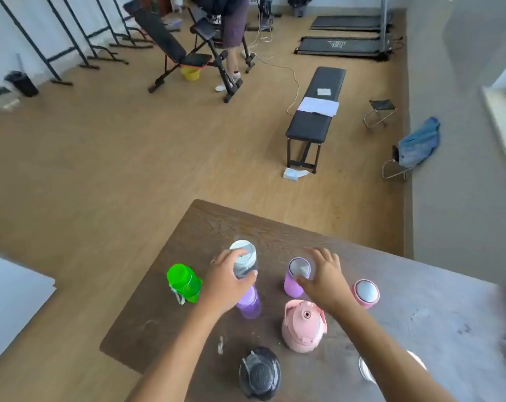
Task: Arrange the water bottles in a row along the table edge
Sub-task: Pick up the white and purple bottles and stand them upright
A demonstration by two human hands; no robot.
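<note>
Several water bottles stand on a dark wooden table (405, 309). My left hand (225, 282) is wrapped around a grey bottle with a white lid (244, 258), held above a purple bottle (250, 304). My right hand (324, 278) hovers with fingers spread beside a lilac bottle with a silver cap (296, 275), touching or almost touching it. A green bottle (183, 282) stands at the left near the table edge. A pink bottle with a silver top (366, 293) is at the right, a large pink jug (304, 326) in front, and a black bottle (259, 372) nearest me.
A white-lidded object (365, 369) is partly hidden under my right forearm. Beyond the table lies wooden floor with a black bench (315, 117), a weight bench (176, 50), treadmills (344, 44), a folding stool (381, 111) and a person standing at the back (234, 33).
</note>
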